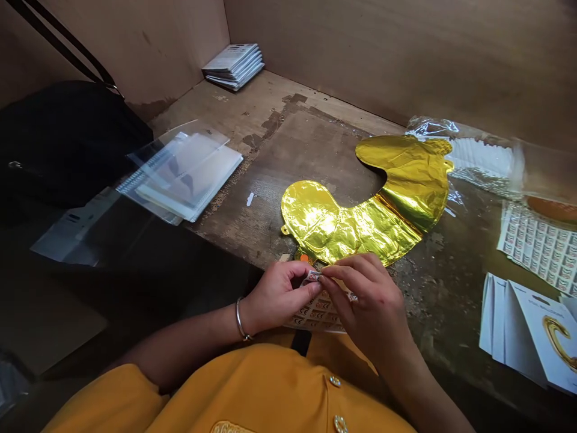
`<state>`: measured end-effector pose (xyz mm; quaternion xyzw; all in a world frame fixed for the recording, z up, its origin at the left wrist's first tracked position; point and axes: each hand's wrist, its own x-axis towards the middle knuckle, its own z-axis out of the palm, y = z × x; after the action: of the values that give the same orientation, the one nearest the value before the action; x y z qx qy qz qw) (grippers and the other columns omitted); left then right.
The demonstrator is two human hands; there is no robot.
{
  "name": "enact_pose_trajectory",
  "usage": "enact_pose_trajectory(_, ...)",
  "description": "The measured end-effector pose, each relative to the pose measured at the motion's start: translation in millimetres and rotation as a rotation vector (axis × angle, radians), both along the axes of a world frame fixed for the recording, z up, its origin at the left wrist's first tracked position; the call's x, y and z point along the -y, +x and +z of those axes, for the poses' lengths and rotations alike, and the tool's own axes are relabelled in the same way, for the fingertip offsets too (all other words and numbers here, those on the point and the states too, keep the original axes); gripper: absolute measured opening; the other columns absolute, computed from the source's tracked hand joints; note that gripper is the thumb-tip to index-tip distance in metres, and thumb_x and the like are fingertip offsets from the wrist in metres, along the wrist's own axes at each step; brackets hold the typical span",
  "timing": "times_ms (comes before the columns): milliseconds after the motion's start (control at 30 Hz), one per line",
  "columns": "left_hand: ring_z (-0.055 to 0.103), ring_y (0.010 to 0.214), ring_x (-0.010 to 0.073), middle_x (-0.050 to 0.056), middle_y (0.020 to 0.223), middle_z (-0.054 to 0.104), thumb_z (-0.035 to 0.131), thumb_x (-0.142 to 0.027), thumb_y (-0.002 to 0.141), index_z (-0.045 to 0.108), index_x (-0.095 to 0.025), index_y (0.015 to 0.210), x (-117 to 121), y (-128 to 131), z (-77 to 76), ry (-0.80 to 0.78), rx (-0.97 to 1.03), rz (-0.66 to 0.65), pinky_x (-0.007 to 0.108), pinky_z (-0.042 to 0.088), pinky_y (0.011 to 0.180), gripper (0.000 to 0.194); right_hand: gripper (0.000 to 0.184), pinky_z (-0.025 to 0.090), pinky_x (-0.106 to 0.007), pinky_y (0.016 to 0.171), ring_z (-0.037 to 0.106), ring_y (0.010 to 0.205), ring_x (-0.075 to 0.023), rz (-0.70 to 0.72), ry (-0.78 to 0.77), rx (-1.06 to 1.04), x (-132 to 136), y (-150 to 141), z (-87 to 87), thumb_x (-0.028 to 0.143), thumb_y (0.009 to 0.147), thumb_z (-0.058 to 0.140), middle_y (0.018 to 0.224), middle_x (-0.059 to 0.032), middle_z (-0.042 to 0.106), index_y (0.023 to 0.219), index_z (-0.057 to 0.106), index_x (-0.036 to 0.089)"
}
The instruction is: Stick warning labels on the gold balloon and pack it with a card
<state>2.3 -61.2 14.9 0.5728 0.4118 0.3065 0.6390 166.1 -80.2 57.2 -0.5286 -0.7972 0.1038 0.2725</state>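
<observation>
A sheet of small printed stickers [318, 316] lies under my hands, close to my body. My left hand [274, 296], with a bangle at the wrist, pinches a corner of the sheet between thumb and fingers. My right hand [373, 294] is closed at that same corner, thumb and forefinger meeting there; whether a sticker is lifted off cannot be seen. Just beyond my fingers a flat, curved gold foil balloon [360, 225] lies creased on the table. A small orange spot [305, 258] shows on its near tab.
Clear plastic sleeves [211, 174] lie at the left beside a black bag [67, 144]. A stack of packets [234, 66] sits in the back corner. To the right are a plastic packet [482, 159], more sticker sheets [541, 246] and printed balloon cards [534, 325].
</observation>
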Motion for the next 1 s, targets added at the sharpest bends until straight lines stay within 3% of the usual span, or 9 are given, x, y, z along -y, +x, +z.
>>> enact_pose_trajectory(133,0.045,0.065,0.011,0.0,0.066,0.053,0.06,-0.031,0.08,0.059,-0.013,0.067,0,1,-0.4,-0.006,0.008,0.013,0.021,0.038,0.059,0.023,0.008,0.044,-0.033,0.075,0.056,0.078,-0.0173,0.012,0.124,0.068,3,-1,-2.8,0.015,0.085,0.06,0.079,-0.0026,0.067,0.083,0.064,0.021)
enact_pose_trajectory(267,0.043,0.064,0.011,-0.001,0.065,0.05,0.065,-0.038,0.077,0.056,-0.013,0.064,0,2,0.9,-0.116,0.043,0.019,0.021,0.037,0.058,0.029,0.012,0.042,-0.035,0.079,0.058,0.087,-0.0193,0.084,0.244,0.176,9,2,-8.0,0.015,0.085,0.06,0.088,-0.003,0.069,0.093,0.064,0.022)
enact_pose_trajectory(400,0.043,0.064,0.011,-0.001,0.065,0.05,0.067,-0.036,0.076,0.056,-0.013,0.064,-1,3,0.2,-0.158,0.055,0.029,0.021,0.036,0.058,0.028,0.012,0.044,-0.035,0.08,0.058,0.086,-0.0187,0.102,0.167,0.083,9,2,-9.7,0.012,0.084,0.06,0.087,-0.0034,0.068,0.091,0.062,0.021)
enact_pose_trajectory(533,0.043,0.066,0.0113,-0.001,0.065,0.05,0.06,-0.029,0.081,0.056,-0.013,0.064,-1,0,-2.6,-0.035,0.003,0.011,0.022,0.036,0.06,0.023,0.012,0.046,-0.038,0.083,0.058,0.089,-0.0203,0.024,0.07,0.013,4,3,-7.2,0.017,0.084,0.062,0.091,-0.0063,0.068,0.096,0.061,0.019)
enact_pose_trajectory(667,0.043,0.065,0.0109,-0.001,0.065,0.05,0.057,-0.026,0.083,0.057,-0.013,0.067,2,-2,-5.2,0.029,0.012,-0.027,0.022,0.036,0.06,0.02,0.013,0.047,-0.035,0.078,0.058,0.085,-0.0192,0.038,-0.022,0.01,2,2,-4.4,0.017,0.084,0.063,0.09,-0.0044,0.07,0.097,0.064,0.02)
enact_pose_trajectory(833,0.042,0.064,0.0105,-0.002,0.064,0.047,0.057,-0.024,0.082,0.055,-0.014,0.066,2,-1,-4.3,0.026,0.018,-0.021,0.021,0.035,0.06,0.019,0.009,0.046,-0.033,0.075,0.058,0.076,-0.0165,0.004,0.06,-0.022,4,-2,-3.6,0.014,0.083,0.063,0.081,-0.0015,0.071,0.086,0.066,0.021)
enact_pose_trajectory(1000,0.04,0.063,0.0099,-0.003,0.064,0.046,0.059,-0.028,0.081,0.054,-0.014,0.065,1,1,-4.7,-0.021,0.039,-0.016,0.021,0.034,0.058,0.022,0.013,0.042,-0.034,0.076,0.059,0.081,-0.0186,0.054,0.201,0.135,10,2,-10.8,0.013,0.082,0.064,0.086,-0.002,0.072,0.092,0.065,0.022)
